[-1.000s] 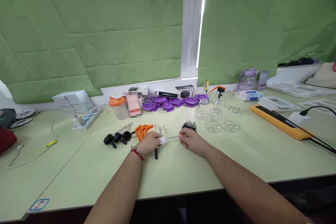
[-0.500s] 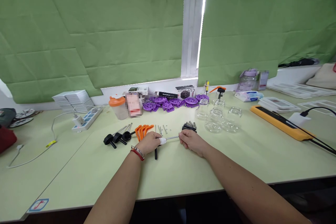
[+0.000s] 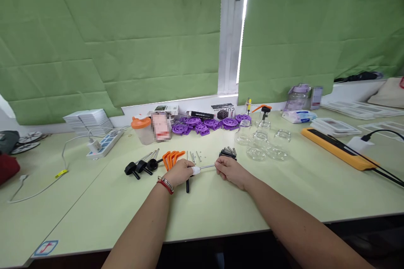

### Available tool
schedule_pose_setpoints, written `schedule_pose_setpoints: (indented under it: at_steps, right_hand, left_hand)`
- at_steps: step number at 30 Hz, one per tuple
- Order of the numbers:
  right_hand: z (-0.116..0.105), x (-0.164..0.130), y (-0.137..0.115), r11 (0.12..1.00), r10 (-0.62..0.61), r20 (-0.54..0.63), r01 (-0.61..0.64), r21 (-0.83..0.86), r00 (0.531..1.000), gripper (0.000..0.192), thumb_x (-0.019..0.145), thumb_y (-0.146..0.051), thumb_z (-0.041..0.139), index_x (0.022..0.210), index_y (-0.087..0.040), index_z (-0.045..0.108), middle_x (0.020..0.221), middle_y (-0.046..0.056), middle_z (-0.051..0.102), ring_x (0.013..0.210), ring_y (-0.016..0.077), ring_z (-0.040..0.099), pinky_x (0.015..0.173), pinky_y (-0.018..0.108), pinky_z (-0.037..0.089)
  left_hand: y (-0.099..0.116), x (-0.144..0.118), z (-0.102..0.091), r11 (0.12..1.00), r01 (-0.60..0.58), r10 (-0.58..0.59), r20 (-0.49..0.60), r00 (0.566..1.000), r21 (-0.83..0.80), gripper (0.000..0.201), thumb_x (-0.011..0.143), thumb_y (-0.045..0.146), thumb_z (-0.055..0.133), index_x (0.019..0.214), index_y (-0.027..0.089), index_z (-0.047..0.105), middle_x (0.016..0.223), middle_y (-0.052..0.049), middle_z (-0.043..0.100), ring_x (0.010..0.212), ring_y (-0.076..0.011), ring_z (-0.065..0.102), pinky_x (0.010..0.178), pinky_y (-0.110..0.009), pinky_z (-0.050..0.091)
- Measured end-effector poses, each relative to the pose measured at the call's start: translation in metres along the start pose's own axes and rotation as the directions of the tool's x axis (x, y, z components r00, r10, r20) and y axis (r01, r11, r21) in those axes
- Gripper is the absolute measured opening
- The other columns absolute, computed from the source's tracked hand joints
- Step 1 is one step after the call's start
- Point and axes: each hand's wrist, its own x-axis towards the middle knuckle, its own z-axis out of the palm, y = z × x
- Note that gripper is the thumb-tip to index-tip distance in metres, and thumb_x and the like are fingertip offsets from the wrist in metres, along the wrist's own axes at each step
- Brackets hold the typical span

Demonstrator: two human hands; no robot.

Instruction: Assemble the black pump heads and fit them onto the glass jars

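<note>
Both hands' fingers are closed on 1 thin metal rod (image 3: 206, 166) low over the bench (image 3: 221, 206): left hand (image 3: 179, 172) at its white-tipped end, right hand (image 3: 229, 168) opposite. Beyond stand empty glass jars (image 3: 260, 143); a box reads "CUP HOLDER" (image 3: 223, 111).

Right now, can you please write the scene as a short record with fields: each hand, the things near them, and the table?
left hand: closed on a tool with a black handle, one fingertip in a white cover
right hand: closed on the far end of the thin metal rod
beside left hand: orange parts, black-knobbed pins
behind right hand: black springs, clear glass jars
table: pale green
</note>
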Motion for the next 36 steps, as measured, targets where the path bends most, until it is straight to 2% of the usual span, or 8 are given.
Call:
schedule_pose_setpoints:
  at_steps: [3, 12, 17, 22, 36]
  right_hand:
    - [0.0, 0.0, 0.0, 1.0, -0.001, -0.001, 0.001, -0.002, 1.0, 0.027, 0.084, -0.041, 0.051, 0.071, -0.018, 0.047, 0.055, -0.005, 0.047, 0.045, 0.0062, 0.037, 0.047, 0.023, 0.026]
    - [0.002, -0.005, -0.011, 0.999, 0.042, -0.011, -0.042, -0.019, 0.999, 0.035, 0.084, -0.047, 0.05, 0.065, -0.018, 0.046, 0.048, -0.005, 0.044, 0.044, 0.0076, 0.035, 0.046, 0.023, 0.024]
    - [0.001, -0.004, -0.009, 0.998, 0.054, -0.015, -0.054, 0.016, 0.998, 0.033, 0.082, -0.049, 0.05, 0.07, -0.018, 0.047, 0.052, -0.004, 0.046, 0.044, 0.0072, 0.036, 0.044, 0.022, 0.025]
    - [-0.001, -0.003, -0.004, 0.999, 0.02, 0.009, -0.02, 0.046, 1.0, 0.021, 0.079, -0.037, 0.057, 0.084, -0.019, 0.048, 0.065, -0.003, 0.053, 0.047, 0.0064, 0.04, 0.046, 0.021, 0.027]
    - [-0.001, -0.002, -0.002, 0.999, 0.006, 0.012, -0.007, 0.032, 1.0, 0.024, 0.08, -0.041, 0.055, 0.075, -0.018, 0.047, 0.065, -0.003, 0.053, 0.047, 0.0058, 0.039, 0.047, 0.022, 0.027]
  left_hand:
    - [0.001, 0.0, 0.0, 1.0, 0.003, -0.003, 0.002, 1.0, -0.008, 0.037, 0.065, 0.047, 0.062, 0.052, 0.016, 0.048, 0.053, 0.005, 0.028, 0.052, -0.0095, 0.024, 0.05, -0.025, 0.02]
    - [0.001, 0.001, -0.001, 1.0, 0.026, -0.026, 0.009, 1.0, 0.003, 0.036, 0.064, 0.05, 0.063, 0.055, 0.016, 0.054, 0.052, 0.005, 0.027, 0.051, -0.0095, 0.024, 0.049, -0.025, 0.019]
    - [0.001, 0.0, -0.001, 0.999, 0.054, -0.054, 0.013, 0.998, -0.006, 0.037, 0.064, 0.051, 0.063, 0.056, 0.016, 0.056, 0.051, 0.005, 0.027, 0.049, -0.0091, 0.022, 0.048, -0.026, 0.018]
    - [0.001, 0.001, -0.001, 0.999, 0.042, -0.042, 0.011, 0.999, -0.01, 0.036, 0.064, 0.05, 0.063, 0.056, 0.016, 0.055, 0.051, 0.005, 0.028, 0.049, -0.0092, 0.024, 0.049, -0.025, 0.019]
    - [0.005, -0.002, -0.001, 1.0, 0.028, -0.028, -0.003, 1.0, 0.003, 0.038, 0.063, 0.051, 0.063, 0.053, 0.016, 0.052, 0.051, 0.005, 0.028, 0.053, -0.0103, 0.025, 0.051, -0.026, 0.02]
